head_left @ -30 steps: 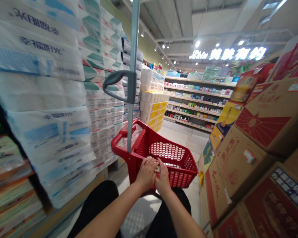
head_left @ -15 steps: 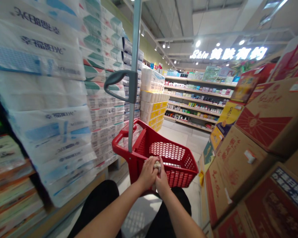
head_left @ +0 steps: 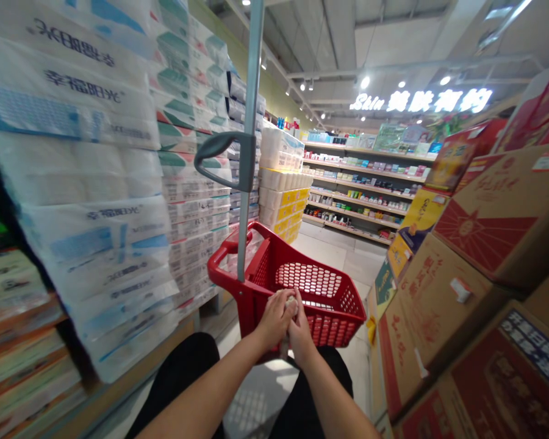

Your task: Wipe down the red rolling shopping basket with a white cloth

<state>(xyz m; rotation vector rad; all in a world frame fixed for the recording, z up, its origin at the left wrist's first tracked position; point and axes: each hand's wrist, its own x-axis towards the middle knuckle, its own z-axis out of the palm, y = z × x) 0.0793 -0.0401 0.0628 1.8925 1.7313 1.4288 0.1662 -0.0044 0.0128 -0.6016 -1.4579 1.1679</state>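
Observation:
My left hand (head_left: 273, 317) and my right hand (head_left: 301, 332) are pressed together, closed around a small crumpled beige cloth (head_left: 291, 300). A bit of it shows between the fingertips, and a strip hangs below the palms; most of it is hidden by my fingers. Both hands are at the near side of a red shopping basket (head_left: 308, 277) with perforated walls. I cannot tell whether they touch its rim. From the basket's left end rises a grey metal pull rod (head_left: 251, 79) with a dark grey handle (head_left: 224, 160) partway up.
Stacked toilet paper packs (head_left: 96, 164) line the left side. Cardboard boxes (head_left: 443, 286) are piled close on the right. Farther back stand yellow-and-white packs (head_left: 286, 204) and shelves of small goods (head_left: 361, 186). Pale floor tiles (head_left: 322, 244) run between the stacks.
My hands have shifted slightly around the cloth, and more of its strip now hangs beneath them. The basket stays in nearly the same place.

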